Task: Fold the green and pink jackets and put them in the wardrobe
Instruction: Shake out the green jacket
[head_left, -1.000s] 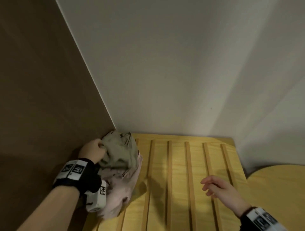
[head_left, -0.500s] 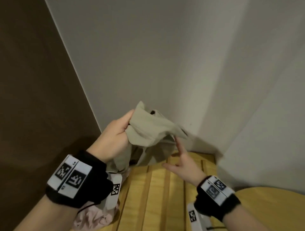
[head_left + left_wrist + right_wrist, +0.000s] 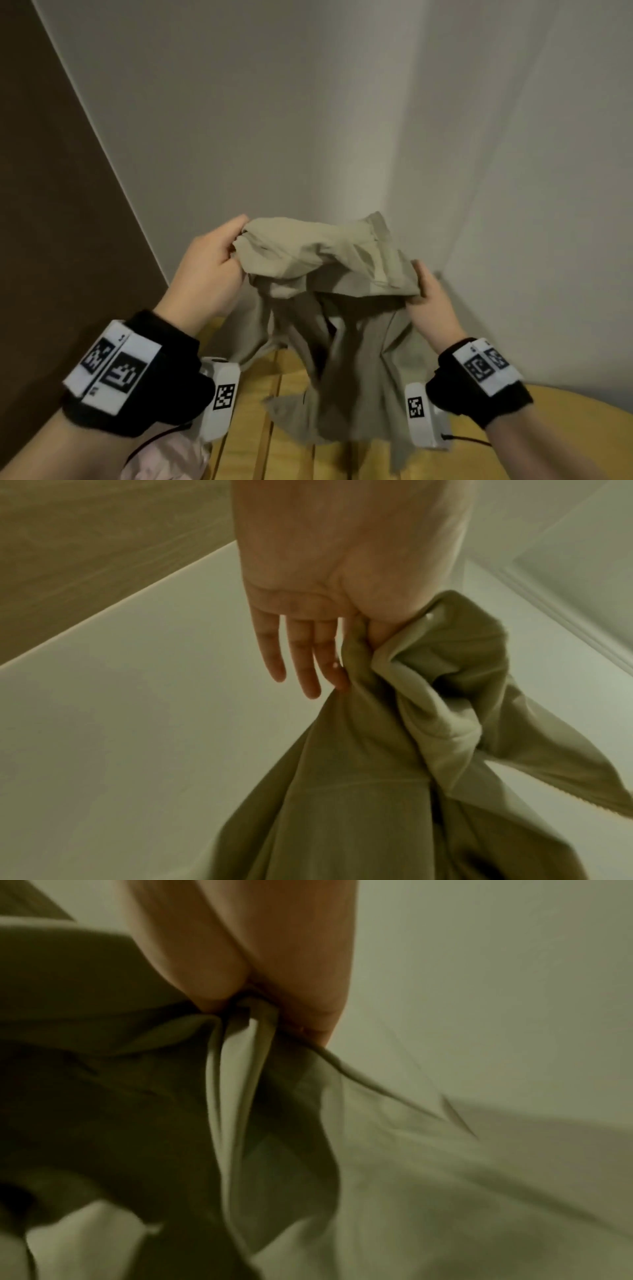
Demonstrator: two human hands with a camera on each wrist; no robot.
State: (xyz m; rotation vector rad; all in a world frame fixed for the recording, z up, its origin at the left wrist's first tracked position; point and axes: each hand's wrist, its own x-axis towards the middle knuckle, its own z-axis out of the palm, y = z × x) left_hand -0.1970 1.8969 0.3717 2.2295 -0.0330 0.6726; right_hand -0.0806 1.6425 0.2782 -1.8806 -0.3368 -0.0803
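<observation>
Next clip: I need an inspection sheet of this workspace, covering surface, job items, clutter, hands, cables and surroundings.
Surface: slatted wooden surface in a corner, partly covered.
Job's things: green jacket held up, unfolded, lower part draping onto the slats; pink jacket crumpled at lower left.
Clutter: nothing seen.
Grippers: left hand pinches one end of the jacket's top edge; right hand grips the other end.
Cables: thin black cords at both wrist cameras.
Surroundings: pale walls, brown panel at left.

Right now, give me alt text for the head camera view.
Both hands hold up a crumpled green jacket over a slatted wooden surface: left hand, right hand. A pink jacket lies at bottom left.
</observation>
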